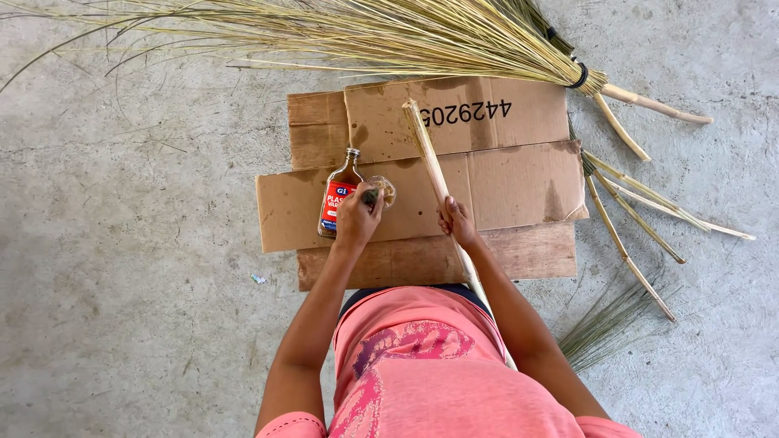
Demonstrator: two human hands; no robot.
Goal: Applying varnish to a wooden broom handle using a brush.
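My left hand point(357, 217) grips a small brush whose dark handle and tan bristle tip point(381, 191) stick out to the right, just beside a small glass bottle point(337, 195) with a red label lying on flattened cardboard point(503, 178). My right hand point(457, 221) is closed around a long pale bamboo stick point(430, 158). The stick runs from the upper cardboard down past my right arm toward my body.
A large fan of dry broom straws point(324, 32) lies across the top, bound by a black band point(579, 76). Several more bamboo sticks point(629, 203) and a thin grass bundle point(608, 324) lie right. A wooden board point(535, 251) sits under the cardboard on concrete floor.
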